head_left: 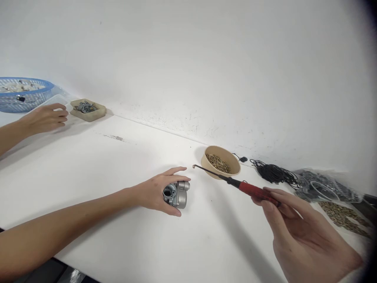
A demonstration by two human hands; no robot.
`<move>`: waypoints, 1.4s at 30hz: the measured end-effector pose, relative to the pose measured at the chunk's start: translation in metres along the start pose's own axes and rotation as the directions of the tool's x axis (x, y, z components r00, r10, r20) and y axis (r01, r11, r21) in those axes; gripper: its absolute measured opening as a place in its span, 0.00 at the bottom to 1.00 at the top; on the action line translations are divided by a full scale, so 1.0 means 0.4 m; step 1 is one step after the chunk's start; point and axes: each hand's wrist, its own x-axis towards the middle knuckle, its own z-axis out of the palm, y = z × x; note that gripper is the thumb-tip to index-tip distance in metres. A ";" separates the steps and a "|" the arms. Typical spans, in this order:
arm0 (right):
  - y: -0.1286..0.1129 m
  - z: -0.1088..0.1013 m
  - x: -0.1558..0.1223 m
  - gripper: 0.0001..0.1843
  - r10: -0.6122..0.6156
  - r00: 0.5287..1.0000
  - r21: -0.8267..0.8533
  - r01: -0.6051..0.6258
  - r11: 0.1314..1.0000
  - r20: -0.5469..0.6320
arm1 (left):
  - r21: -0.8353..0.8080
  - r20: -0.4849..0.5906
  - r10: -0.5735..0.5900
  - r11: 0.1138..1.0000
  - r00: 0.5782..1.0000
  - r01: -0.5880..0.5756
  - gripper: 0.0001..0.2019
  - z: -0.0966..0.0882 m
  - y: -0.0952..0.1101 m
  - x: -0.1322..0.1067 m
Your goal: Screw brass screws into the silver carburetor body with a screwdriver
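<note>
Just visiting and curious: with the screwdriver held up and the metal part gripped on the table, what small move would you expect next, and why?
Probably swinging the screwdriver tip left and down to the metal part. The right hand holds its red handle in the air, and something small seems to sit on its tip, still apart from the part. The left hand steadies the part on the white table.

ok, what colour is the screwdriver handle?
Red, with a black collar; the screwdriver sits in the right hand, clearest in the head view.
</note>
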 end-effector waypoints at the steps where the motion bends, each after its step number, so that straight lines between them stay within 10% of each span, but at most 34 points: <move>1: -0.007 0.007 -0.003 0.13 -0.007 1.000 0.002 0.007 1.000 0.000 | -0.002 0.000 0.003 1.000 1.000 -0.003 0.47 0.000 0.002 0.001; 28: -0.036 0.004 -0.008 0.13 -0.019 0.995 -0.024 0.021 0.999 0.093 | -0.025 -0.027 0.024 0.999 0.999 -0.025 0.49 0.007 -0.006 0.004; 42: -0.010 -0.003 0.004 0.12 0.035 0.999 0.053 -0.033 0.998 -0.039 | -0.079 -0.014 0.024 0.997 1.000 -0.025 0.46 0.004 0.000 0.003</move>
